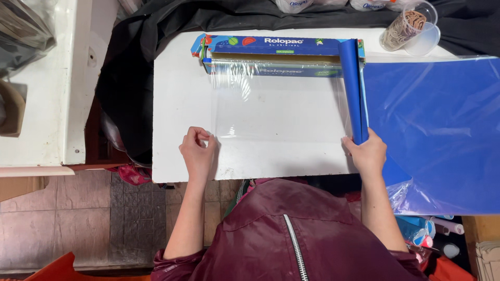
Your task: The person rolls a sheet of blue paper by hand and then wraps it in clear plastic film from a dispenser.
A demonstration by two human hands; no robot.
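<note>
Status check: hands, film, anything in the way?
Left hand pinching cling film corner. Right hand gripping rolled blue sheet at film's other edge. Film drawn from box, flat on white board. Nothing blocking.

We wear a shiny maroon jacket [291, 244] with a silver front zipper [296, 244]; its sleeves [172, 260] are pushed up, leaving our forearms bare.

Packages on and around the white board

A long, flat blue film box [276, 52], open, lies along the board's far edge, with small red and green fruit pictures at its left end and clear film drawn out of it toward the person. A clear plastic tub [409, 26] of tan rubber bands stands tilted at the far right corner. Beyond the box, pale plastic packs [294, 5] with blue print lie partly out of view.
</note>
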